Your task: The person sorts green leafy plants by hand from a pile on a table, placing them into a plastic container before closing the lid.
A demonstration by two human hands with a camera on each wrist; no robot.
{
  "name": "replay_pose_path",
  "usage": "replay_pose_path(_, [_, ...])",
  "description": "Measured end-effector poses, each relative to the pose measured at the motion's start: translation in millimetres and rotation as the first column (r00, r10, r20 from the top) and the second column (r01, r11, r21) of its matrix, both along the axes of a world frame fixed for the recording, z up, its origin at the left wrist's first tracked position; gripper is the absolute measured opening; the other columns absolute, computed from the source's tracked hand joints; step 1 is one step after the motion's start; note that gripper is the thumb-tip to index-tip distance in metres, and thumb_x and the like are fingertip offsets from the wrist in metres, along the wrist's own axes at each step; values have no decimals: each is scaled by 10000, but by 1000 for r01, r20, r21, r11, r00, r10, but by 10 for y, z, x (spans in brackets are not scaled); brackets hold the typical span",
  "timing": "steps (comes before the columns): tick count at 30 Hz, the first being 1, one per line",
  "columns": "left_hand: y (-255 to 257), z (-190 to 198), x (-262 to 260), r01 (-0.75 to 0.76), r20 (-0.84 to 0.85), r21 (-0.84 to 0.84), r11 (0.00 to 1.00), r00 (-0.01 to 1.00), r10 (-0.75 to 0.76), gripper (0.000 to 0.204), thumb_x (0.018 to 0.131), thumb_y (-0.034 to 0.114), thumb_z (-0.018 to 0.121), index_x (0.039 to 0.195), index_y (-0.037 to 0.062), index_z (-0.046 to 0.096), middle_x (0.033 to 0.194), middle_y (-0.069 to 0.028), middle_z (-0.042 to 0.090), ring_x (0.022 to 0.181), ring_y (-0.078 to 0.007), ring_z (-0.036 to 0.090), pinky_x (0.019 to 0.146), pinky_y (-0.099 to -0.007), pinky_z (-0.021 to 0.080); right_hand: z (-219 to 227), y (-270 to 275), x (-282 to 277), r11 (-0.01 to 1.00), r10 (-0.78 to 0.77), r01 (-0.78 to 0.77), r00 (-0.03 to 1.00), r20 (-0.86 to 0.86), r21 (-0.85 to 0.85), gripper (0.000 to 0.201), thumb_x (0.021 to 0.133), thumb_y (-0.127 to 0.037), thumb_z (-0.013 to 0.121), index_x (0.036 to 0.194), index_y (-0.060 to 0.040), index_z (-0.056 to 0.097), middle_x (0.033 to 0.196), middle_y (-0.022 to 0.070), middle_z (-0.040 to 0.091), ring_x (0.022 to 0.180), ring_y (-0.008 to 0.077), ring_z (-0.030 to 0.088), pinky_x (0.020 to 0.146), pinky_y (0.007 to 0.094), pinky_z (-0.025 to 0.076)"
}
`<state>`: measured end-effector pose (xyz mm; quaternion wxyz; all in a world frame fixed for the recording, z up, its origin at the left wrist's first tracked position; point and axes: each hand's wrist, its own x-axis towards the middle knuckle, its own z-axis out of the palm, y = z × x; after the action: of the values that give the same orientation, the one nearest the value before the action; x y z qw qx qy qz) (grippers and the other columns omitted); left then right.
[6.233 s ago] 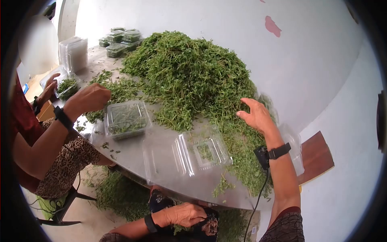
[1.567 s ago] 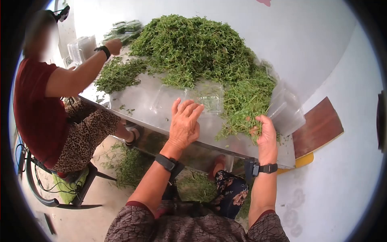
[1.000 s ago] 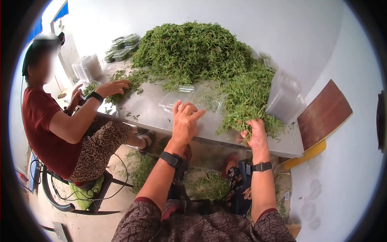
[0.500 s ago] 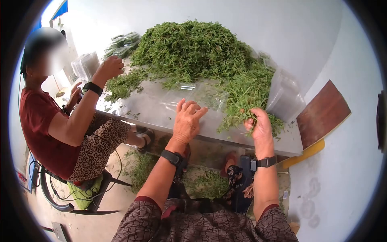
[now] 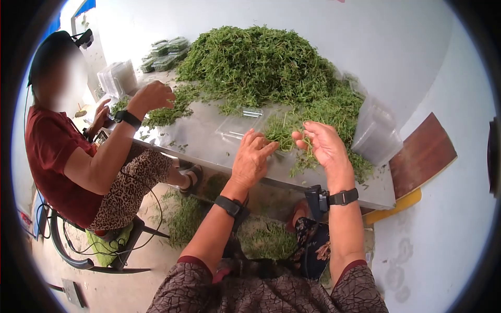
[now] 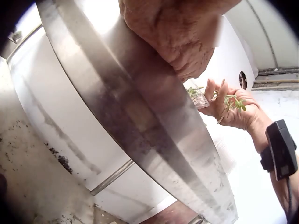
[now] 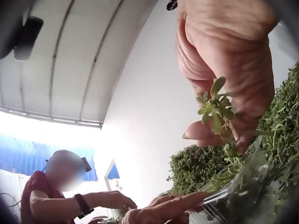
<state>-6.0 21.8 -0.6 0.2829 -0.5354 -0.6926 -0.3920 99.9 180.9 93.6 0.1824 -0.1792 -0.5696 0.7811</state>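
Observation:
My right hand point(image 5: 330, 149) is raised over the front of a clear clamshell box point(image 5: 236, 127), with thin green sprigs point(image 7: 216, 109) held between its curled fingers and thumb. Small fleshy leaves show on them. My left hand point(image 5: 250, 163) lies at the box's near edge, its extended fingers right at the rim in the right wrist view. The box's lid half lies open to the left, and loose greens point(image 5: 279, 133) fill its other half. Behind it rises a big heap of leafy green stems point(image 5: 255, 65), spreading down to the right.
Stacked clear boxes point(image 5: 378, 133) stand at the right end of the metal table point(image 5: 201, 125), more empties point(image 5: 117, 79) at the left. Filled boxes point(image 5: 166, 53) are piled behind. Another person point(image 5: 65, 141) sits at left, one arm over smaller greens. Greens lie on the floor point(image 5: 266, 240).
My right hand has moved up and left from the heap's near edge to the box. More greens show in the box. My left hand has stayed close to its rim.

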Motion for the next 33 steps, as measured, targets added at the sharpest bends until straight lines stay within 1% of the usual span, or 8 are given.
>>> replay_pose_path(6, [3, 11, 4, -2, 8, 5, 1000, 1000, 2, 485, 599, -74, 580, 1050, 91, 645, 956, -81, 590, 1036, -299, 531, 1052, -507, 348, -7, 25, 42, 995, -104, 104, 995, -8, 0, 183, 833, -5, 541, 1010, 39, 531, 877, 116, 604, 829, 212, 638, 670, 279, 540])
replay_pose_path(12, [2, 29, 28, -2, 28, 7, 1000, 1000, 2, 468, 601, -78, 576, 1032, 86, 656, 942, -88, 592, 1024, -303, 534, 1052, -508, 352, 111, -78, -74, 983, -181, 183, 966, -183, -6, 227, 828, 34, 507, 1054, 31, 487, 1057, 199, 584, 748, 231, 665, 602, 245, 469])
replay_pose_path(17, [-5, 27, 16, 14, 27, 20, 1000, 1000, -14, 476, 597, -81, 569, 1035, 83, 656, 939, -90, 588, 1021, -304, 533, 1056, -506, 352, -37, -114, -289, 974, -32, 48, 997, -76, 223, 460, 861, -79, 594, 1258, 97, 439, 1088, 132, 598, 1045, 186, 574, 669, 238, 445])
replay_pose_path(20, [7, 30, 10, 6, 22, 34, 999, 1000, -6, 478, 592, -86, 562, 1030, 79, 657, 934, -90, 588, 1015, -305, 534, 1060, -503, 353, -12, -32, -179, 891, -121, 137, 991, -63, 433, 381, 865, -83, 595, 1192, 93, 511, 1082, 119, 598, 1049, 175, 568, 731, 244, 449])
replay_pose_path(25, [14, 43, 35, 10, 52, 35, 999, 999, -12, 471, 585, -93, 555, 1016, 69, 657, 927, -90, 586, 1006, -303, 537, 1057, -495, 366, -165, 25, -89, 968, 8, 28, 990, -143, 251, 212, 859, -11, 568, 1056, 66, 577, 966, 133, 645, 878, 152, 625, 798, 251, 506])
replay_pose_path(28, [7, 31, 27, 13, 50, 44, 999, 999, -15, 459, 587, -94, 563, 1006, 67, 658, 926, -88, 584, 1005, -299, 539, 1052, -489, 374, -168, -15, -141, 977, 49, -21, 991, -127, 210, 247, 868, 12, 545, 1107, 72, 558, 1019, 144, 631, 937, 187, 631, 870, 269, 494])
replay_pose_path(32, [10, 23, 9, 14, 49, 32, 999, 999, -15, 441, 595, -93, 580, 998, 68, 658, 922, -86, 583, 1003, -298, 542, 1051, -488, 374, -176, -21, -181, 968, 35, 5, 987, -155, 251, 244, 850, -4, 576, 1082, 72, 580, 991, 131, 642, 922, 187, 637, 826, 267, 502])
replay_pose_path(33, [7, 25, 9, 13, 49, 27, 1000, 999, -14, 440, 597, -92, 585, 1001, 69, 656, 922, -86, 582, 1003, -297, 544, 1050, -488, 374, -176, 24, -159, 907, -25, 56, 997, -79, 417, 220, 833, -33, 604, 1034, 56, 613, 974, 130, 650, 891, 173, 636, 777, 271, 504])
